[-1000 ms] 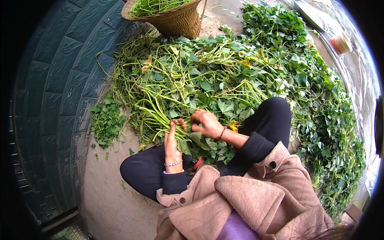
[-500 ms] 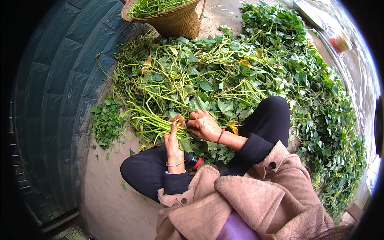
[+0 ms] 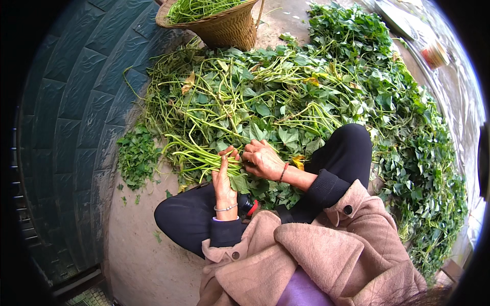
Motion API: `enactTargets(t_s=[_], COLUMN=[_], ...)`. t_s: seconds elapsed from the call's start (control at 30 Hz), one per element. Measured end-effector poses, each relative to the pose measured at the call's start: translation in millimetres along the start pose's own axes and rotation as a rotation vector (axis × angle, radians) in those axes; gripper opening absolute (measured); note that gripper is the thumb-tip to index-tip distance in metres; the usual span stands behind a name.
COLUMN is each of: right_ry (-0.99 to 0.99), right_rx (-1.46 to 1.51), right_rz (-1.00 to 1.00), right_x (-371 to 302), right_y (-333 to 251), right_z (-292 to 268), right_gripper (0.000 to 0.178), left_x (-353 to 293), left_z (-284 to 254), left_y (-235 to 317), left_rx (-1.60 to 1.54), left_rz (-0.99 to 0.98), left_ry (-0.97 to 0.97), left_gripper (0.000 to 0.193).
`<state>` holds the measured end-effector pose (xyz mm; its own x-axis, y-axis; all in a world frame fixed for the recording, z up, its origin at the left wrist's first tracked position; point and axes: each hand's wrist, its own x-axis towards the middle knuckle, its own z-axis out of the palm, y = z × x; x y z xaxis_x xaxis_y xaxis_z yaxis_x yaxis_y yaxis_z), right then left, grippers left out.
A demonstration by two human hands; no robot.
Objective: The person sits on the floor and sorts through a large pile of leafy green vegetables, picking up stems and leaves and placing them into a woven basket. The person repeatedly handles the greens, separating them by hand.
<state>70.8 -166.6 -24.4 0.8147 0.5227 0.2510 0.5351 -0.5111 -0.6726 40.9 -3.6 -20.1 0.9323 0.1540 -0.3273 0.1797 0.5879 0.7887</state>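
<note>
My left hand (image 3: 224,178) is closed round a bundle of green leaf stems (image 3: 196,155), whose long ends fan out to the left. A leaf (image 3: 239,183) hangs below that hand on the palm side. Just to the right, my right hand (image 3: 264,162) is curled with its fingers bent in close to the bundle. Whatever sits between its fingertips is hidden by the hand. Beyond both hands spreads a big heap of leafy vines (image 3: 255,97), with pale stems, green leaves and a few yellowed ones.
A woven basket (image 3: 229,28) full of green stems stands at the far side. A small pile of leaves (image 3: 137,155) lies left, by the dark tiled wall (image 3: 76,127). More vines (image 3: 408,148) run down the right. A small tub (image 3: 435,55) lies at the far right.
Almost nothing differs. Both hands appear very slightly further right, along with the whole picture; the left hand keeps the bundle of stems.
</note>
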Motion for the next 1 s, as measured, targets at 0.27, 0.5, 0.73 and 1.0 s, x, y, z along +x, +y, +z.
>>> enactTargets(t_s=[0.27, 0.5, 0.73, 1.0], right_ry=[0.266, 0.143, 0.102, -0.022], right_rx=[0.198, -0.032, 0.013, 0.189], right_rz=[0.578, -0.169, -0.204, -0.024], right_x=[3, 2, 1, -3], right_y=[51, 7, 10, 22], right_z=[-6, -23, -15, -10], right_gripper=[0.021, 0.028, 0.01, 0.014], left_x=[7, 2, 4, 13], left_z=[-16, 0, -1, -13], left_y=[1, 6, 4, 0], left_rx=[-0.13, -0.135, -0.191, -0.122], left_rz=[-0.048, -0.004, -0.027, 0.012], left_ry=[0.051, 0.015, 0.027, 0.054], left_gripper=[0.017, 0.018, 0.022, 0.021])
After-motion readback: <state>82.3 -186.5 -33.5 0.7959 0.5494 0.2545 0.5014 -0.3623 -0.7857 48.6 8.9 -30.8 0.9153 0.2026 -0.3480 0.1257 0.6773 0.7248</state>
